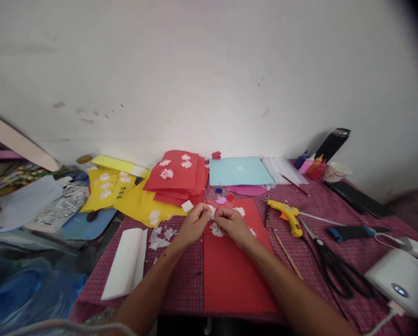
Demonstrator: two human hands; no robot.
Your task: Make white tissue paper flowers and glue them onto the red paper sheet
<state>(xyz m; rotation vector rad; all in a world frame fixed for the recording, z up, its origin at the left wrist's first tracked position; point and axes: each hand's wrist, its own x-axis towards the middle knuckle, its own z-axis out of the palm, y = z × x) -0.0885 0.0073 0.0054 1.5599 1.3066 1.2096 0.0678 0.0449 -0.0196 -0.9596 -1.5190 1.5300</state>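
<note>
My left hand [196, 221] and my right hand [232, 225] meet over the upper left of a red paper sheet [237, 275]. Both pinch a small piece of white paper [212, 213] between their fingertips. Just below the fingers, a white paper flower [216, 229] lies on the sheet. Another white flower [241, 212] shows past my right hand, and part of one more [252, 232] sits by its wrist. White paper scraps [159, 239] are scattered left of my left forearm.
A yellow glue gun [286, 213], black scissors [335, 263] and a wooden stick [287, 254] lie on the right. Folded white paper [123, 261] rests at left. Behind stand stacked red sheets with flowers [177, 172] and a light blue sheet [235, 173]. A paper cup [336, 171] stands at back right.
</note>
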